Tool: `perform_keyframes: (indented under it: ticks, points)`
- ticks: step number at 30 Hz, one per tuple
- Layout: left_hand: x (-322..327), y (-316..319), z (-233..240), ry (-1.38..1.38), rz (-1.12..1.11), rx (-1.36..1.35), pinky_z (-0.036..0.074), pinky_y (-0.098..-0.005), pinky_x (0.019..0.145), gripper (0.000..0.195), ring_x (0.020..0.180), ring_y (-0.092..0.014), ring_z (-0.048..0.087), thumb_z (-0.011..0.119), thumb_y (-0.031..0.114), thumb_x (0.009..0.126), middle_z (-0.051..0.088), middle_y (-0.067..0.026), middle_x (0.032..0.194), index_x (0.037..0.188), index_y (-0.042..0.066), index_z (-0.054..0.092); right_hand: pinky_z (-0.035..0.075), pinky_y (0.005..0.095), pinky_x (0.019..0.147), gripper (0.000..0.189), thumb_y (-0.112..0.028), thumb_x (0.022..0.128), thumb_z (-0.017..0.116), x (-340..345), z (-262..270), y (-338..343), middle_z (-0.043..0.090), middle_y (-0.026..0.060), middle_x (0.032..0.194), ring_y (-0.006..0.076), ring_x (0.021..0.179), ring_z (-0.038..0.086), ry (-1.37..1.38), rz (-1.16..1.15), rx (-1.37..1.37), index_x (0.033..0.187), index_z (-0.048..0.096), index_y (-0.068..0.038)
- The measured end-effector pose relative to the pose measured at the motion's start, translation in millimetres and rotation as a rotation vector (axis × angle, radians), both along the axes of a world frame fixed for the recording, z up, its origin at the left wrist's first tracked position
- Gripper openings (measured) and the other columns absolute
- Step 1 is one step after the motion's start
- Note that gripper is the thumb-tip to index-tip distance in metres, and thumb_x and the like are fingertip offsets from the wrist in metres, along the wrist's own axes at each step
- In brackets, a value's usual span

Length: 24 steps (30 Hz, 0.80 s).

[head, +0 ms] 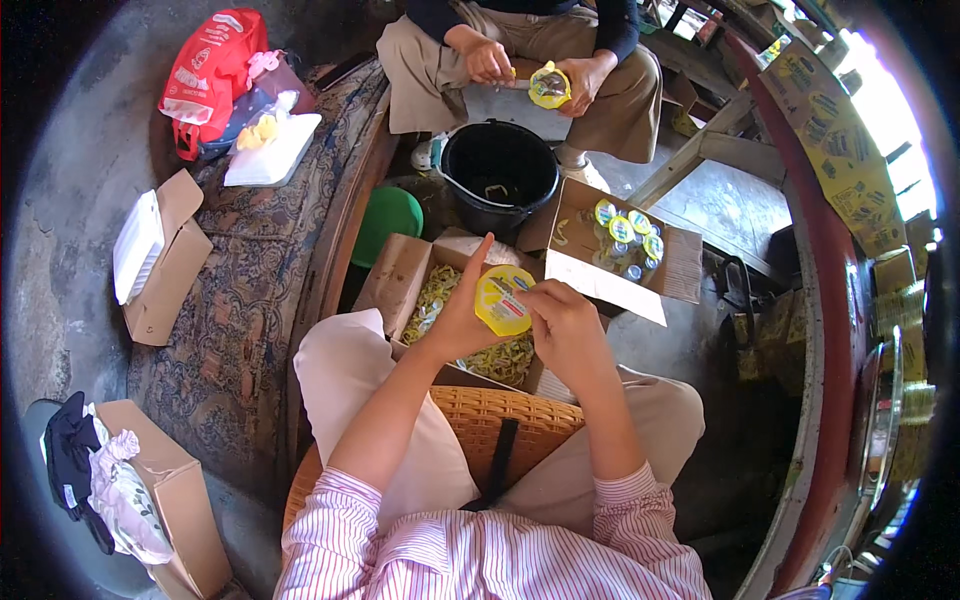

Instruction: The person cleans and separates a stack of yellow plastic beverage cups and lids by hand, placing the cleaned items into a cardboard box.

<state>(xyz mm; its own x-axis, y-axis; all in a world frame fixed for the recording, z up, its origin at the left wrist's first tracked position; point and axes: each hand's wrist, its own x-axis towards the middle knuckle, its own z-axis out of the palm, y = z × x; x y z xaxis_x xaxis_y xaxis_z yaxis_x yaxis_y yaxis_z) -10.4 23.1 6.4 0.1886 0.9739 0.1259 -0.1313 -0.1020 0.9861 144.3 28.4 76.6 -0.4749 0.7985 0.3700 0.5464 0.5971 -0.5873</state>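
My left hand (455, 319) holds a sealed cup whose yellow printed lid film (501, 304) faces up; its index finger points away from me. With thumb and fingers, my right hand (574, 334) pinches at the right edge of that film. The cup's body is hidden behind the lid and my left hand. Below both hands stands an open cardboard box (401, 277), holding many yellow film scraps (499, 364) and some clear plastic pieces (427, 315).
Across from me, a seated person's hand (589, 79) holds another yellow-rimmed cup (550, 86). Between us is a black bucket (499, 214), with a green basin (394, 225) left of it. At right, a cardboard box (679, 262) contains several small cups (621, 229).
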Motion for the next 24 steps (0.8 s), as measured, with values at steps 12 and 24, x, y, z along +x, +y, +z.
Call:
perform_keyframes:
  ticks: [12, 24]
  points:
    - [-1.3, 2.1, -4.9, 0.117, 0.038, 0.043, 0.045, -0.0321, 0.087, 0.114, 0.101, -0.022, 0.055, 0.078, 0.004, 0.06, 0.054, -0.0107, 0.11, 0.143, 0.012, 0.0, 0.049, 0.0352, 0.06, 0.023, 0.009, 0.071, 0.057, 0.6, -3.4, 0.9, 0.061, 0.0138, 0.082, 0.0302, 0.067, 0.06, 0.009, 0.001, -0.001, 0.09, 0.064, -0.002]
    - [-2.3, 1.0, -3.9, 0.15, 0.055, 0.106, 0.045, -0.0316, 0.085, 0.112, 0.098, -0.022, 0.056, 0.078, 0.006, 0.061, 0.054, -0.0104, 0.108, 0.143, 0.011, 0.002, 0.049, 0.0341, 0.061, 0.022, 0.009, 0.07, 0.057, 0.1, -4.9, 0.3, 0.061, 0.0134, 0.081, 0.0291, 0.067, 0.06, -0.003, 0.007, 0.019, 0.089, 0.064, -0.001]
